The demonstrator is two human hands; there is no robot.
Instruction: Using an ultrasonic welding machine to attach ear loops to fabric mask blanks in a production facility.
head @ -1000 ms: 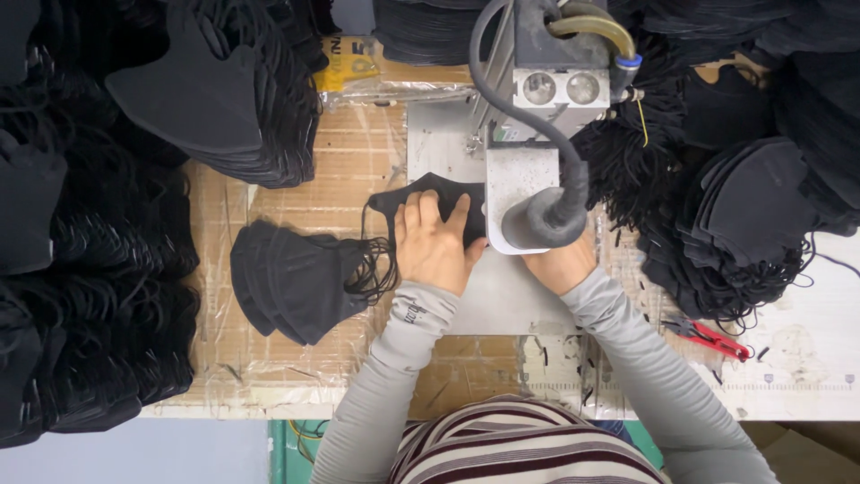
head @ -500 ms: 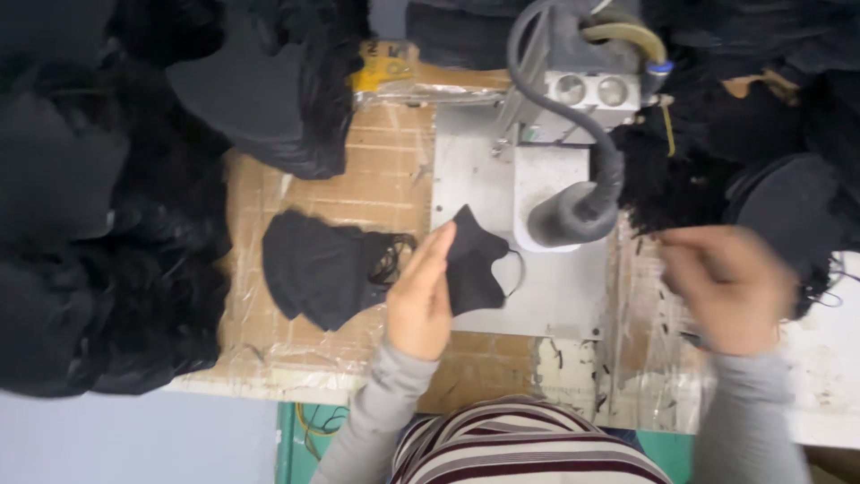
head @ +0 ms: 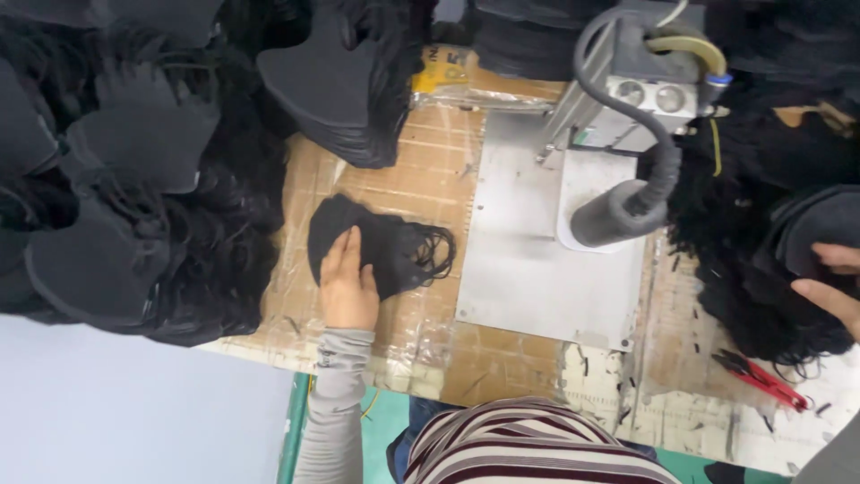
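My left hand (head: 348, 282) lies flat, fingers together, on a small stack of black face masks (head: 385, 246) with loose ear loops, on the taped cardboard bench top (head: 430, 179). My right hand (head: 833, 282) is at the far right edge, fingers on a black mask (head: 811, 233) at the top of a big heap of masks there; only part of the hand shows. Between the hands stands a grey press machine (head: 627, 99) with a dark cylindrical head over a bare metal plate (head: 537, 260).
Large heaps of black masks (head: 134, 179) crowd the left side and back of the bench, and another heap (head: 761, 179) fills the right. Red-handled snips (head: 761, 376) lie near the front right. The bench's front edge runs just above my striped top.
My left hand carried the mask from the machine's plate leftward and laid it on the small stack. My right hand swung from the machine out to the right-hand heap.
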